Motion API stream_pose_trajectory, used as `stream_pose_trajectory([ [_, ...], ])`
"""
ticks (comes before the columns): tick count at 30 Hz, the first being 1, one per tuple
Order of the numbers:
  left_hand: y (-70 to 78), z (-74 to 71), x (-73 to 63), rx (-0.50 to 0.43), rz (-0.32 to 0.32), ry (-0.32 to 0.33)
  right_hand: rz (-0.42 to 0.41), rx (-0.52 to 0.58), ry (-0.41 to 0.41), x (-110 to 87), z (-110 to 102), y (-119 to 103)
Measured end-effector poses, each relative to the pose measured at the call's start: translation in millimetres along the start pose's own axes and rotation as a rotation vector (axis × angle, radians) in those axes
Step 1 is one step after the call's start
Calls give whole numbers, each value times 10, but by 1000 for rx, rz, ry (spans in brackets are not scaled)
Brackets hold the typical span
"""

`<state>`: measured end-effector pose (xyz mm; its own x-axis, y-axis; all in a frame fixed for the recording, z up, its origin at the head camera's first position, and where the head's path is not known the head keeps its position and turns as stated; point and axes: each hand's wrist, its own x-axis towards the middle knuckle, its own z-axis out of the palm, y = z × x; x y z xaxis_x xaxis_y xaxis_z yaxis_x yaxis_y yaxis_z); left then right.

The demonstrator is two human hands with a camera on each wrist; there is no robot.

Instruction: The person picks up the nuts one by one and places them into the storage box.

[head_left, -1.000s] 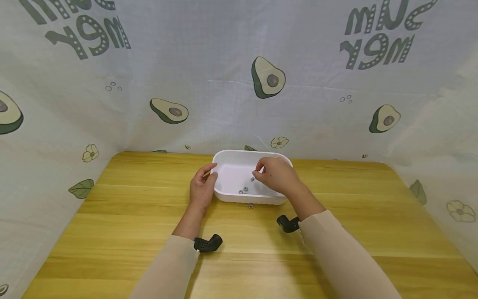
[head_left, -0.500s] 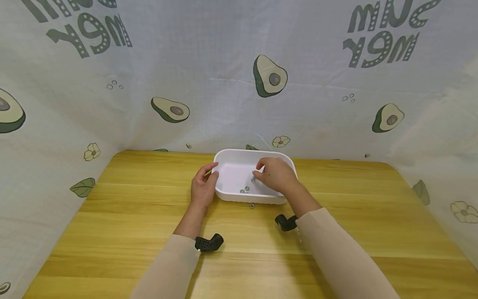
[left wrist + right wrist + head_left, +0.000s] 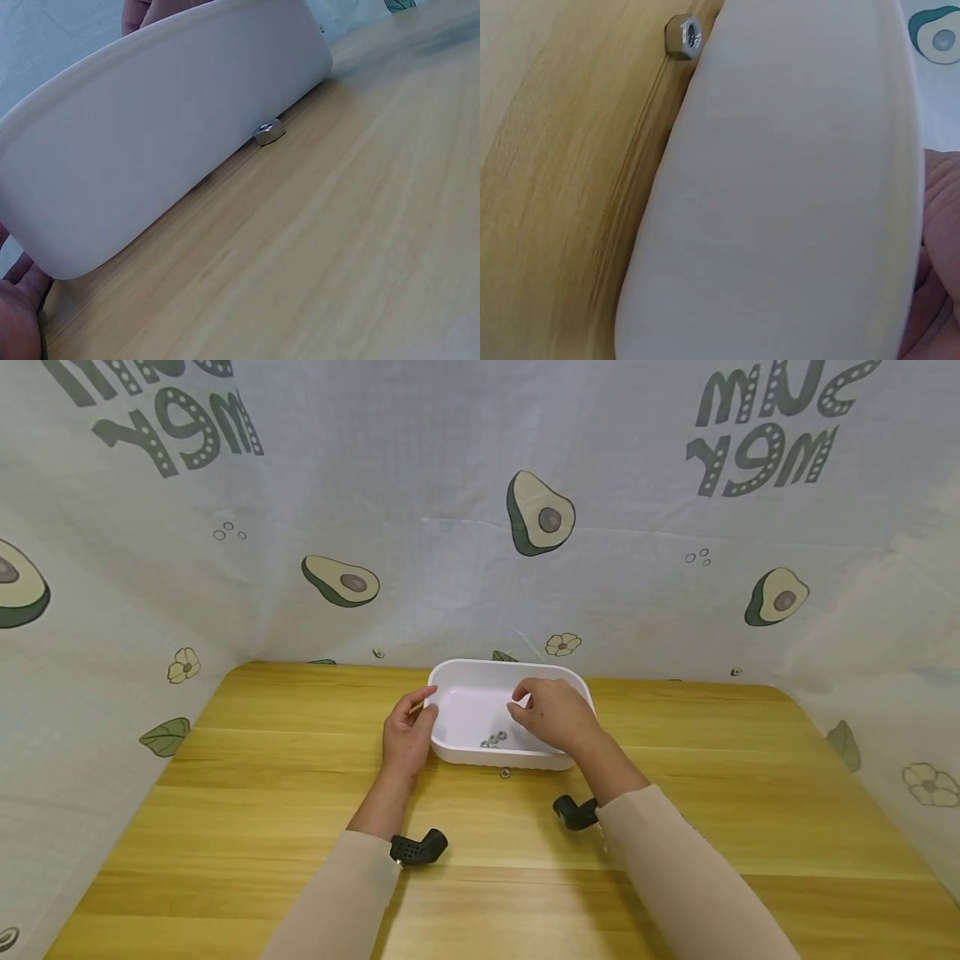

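A white plastic container [image 3: 468, 758] stands near the table's far edge. My left hand [image 3: 405, 743] touches its left end, index finger and thumb at the rim. In the left wrist view, part of that hand [image 3: 19, 315] shows by the container's lower corner. My right hand [image 3: 557, 714] hovers over the container's right half, fingers bent toward the thumb with a gap between thumb and index finger. Its palm is hidden; I cannot tell whether it holds anything. Several small metal nuts [image 3: 493, 740] lie together on the container floor near its front wall.
One hex nut [image 3: 684, 36] lies on the table against the container's front wall. The wood-grain tabletop [image 3: 480, 893] extends toward me and to both sides. A white cloth [image 3: 420, 468] printed with avocados hangs behind and at the sides. A black camera [image 3: 420, 847] is on the left wrist.
A nut that was just below my right fingertips now lies lower and closer to the other nuts. Both hands and the container have stayed nearly still.
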<state>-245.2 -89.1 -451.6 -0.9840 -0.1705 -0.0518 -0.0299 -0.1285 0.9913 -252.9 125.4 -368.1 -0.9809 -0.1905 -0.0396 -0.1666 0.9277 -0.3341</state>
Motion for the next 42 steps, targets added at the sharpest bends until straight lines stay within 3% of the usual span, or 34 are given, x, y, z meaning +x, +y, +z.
stream_pose_trajectory([
  [8, 16, -2, -12, 6, -5, -4, -28, 33, 26, -158, -79, -119],
  [15, 20, -3, -26, 21, -1, -2, -33, 108, 35, -425, -102, -258],
  [29, 21, 0, -39, 6, 12, 5, -87, 201, 9, -845, 157, -331],
  [35, 17, -6, -38, 6, 9, 4, -43, 129, -88, -898, 310, -270],
  [42, 18, -4, -29, 7, 12, 5, -52, 63, -83, -874, 413, -205],
])
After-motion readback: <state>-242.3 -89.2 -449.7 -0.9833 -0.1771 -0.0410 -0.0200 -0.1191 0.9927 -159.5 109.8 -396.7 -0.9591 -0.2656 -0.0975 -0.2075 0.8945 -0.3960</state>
